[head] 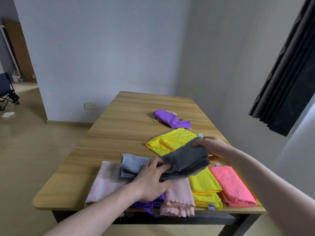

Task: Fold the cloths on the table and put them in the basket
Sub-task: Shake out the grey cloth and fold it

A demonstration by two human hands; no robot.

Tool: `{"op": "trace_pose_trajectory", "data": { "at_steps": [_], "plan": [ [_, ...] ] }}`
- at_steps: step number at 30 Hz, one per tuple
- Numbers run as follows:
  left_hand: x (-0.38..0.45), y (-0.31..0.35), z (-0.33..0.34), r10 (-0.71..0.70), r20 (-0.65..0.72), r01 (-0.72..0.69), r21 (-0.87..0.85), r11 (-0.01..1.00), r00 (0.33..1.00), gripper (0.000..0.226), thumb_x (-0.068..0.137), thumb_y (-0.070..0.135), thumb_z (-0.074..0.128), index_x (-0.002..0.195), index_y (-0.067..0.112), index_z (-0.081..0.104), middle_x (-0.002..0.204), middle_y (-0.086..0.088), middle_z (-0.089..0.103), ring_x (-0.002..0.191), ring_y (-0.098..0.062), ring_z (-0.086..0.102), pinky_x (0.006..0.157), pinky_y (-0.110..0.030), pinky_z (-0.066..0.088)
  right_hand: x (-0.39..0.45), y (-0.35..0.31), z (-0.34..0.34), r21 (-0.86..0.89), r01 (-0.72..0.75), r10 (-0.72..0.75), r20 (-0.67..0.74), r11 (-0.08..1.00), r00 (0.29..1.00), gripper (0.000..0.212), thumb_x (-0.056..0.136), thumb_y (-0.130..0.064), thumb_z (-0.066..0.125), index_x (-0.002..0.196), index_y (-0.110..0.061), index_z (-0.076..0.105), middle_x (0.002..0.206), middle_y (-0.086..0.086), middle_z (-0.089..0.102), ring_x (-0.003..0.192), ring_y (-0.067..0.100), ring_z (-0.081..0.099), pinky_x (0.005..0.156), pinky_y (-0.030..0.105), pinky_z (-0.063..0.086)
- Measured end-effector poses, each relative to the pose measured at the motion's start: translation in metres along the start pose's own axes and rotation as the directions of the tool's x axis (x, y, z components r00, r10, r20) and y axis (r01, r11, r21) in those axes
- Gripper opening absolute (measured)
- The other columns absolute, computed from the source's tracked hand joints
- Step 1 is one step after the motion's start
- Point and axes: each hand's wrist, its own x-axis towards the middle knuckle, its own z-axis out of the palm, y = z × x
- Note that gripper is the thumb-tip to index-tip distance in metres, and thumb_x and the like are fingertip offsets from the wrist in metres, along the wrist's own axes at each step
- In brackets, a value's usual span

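We observe the grey cloth (185, 160) held above the desk (119, 133): left hand (151, 178) pinches its near-left part, right hand (208, 145) grips its far-right corner. Folded cloths line the near edge; bare wood lies open at left and far end.

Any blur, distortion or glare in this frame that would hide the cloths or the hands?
Head view: wide-angle bending bows the curtain and table edges; light is soft and even, no glare. The grey cloth and both hands, left and right, are only slightly soft and easy to read. No basket shows.
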Motion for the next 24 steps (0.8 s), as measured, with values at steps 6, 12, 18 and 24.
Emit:
{"op": "trace_pose_trajectory", "data": {
  "at_steps": [6,12,18,24],
  "plan": [
    [0.002,-0.005,-0.037,-0.041,-0.025,0.031,-0.313,0.949,0.999,0.051,0.081,0.034,0.058,0.130,0.025,0.067,0.132,0.013,0.066,0.122,-0.002,0.057,0.108,-0.022,0.041,-0.010,-0.043,0.036,-0.020,0.052,-0.051,0.065,0.998,0.997,0.025,0.078,-0.030,0.078,0.097,-0.013,0.075,0.084,0.003,0.057,0.073,0.019,0.055,0.064,0.030,0.051],
    [-0.013,-0.061,-0.083,-0.382,-0.305,0.284,-0.318,0.904,0.872,0.032,0.075,0.038,0.061,0.106,0.035,0.068,0.120,0.005,0.062,0.112,-0.015,0.058,0.097,-0.027,0.043,-0.009,-0.070,0.079,-0.146,0.108,-0.091,0.119,0.983,0.989,0.022,0.076,-0.036,0.079,0.082,-0.021,0.064,0.075,0.000,0.054,0.056,0.014,0.049,0.054,0.024,0.040],
    [-0.025,-0.103,-0.080,-0.538,-0.087,0.405,-0.561,0.722,0.838,0.017,0.087,0.032,0.066,0.103,0.027,0.071,0.112,-0.006,0.072,0.100,-0.022,0.064,0.087,-0.037,0.051,-0.006,-0.072,0.135,-0.246,0.148,-0.107,0.171,0.958,0.979,0.026,0.075,-0.035,0.081,0.082,-0.016,0.065,0.063,0.002,0.053,0.047,0.015,0.049,0.048,0.022,0.044],
    [-0.031,-0.093,-0.085,-0.539,0.034,0.343,-0.805,0.484,0.842,0.032,0.101,0.019,0.045,0.115,0.004,0.070,0.115,-0.019,0.071,0.093,-0.029,0.066,0.077,-0.037,0.050,-0.006,-0.059,0.181,-0.086,0.103,-0.087,0.172,0.991,0.981,0.018,0.078,-0.023,0.081,0.079,-0.008,0.071,0.073,0.007,0.067,0.056,0.017,0.066,0.062,0.034,0.063]
  ]
}}
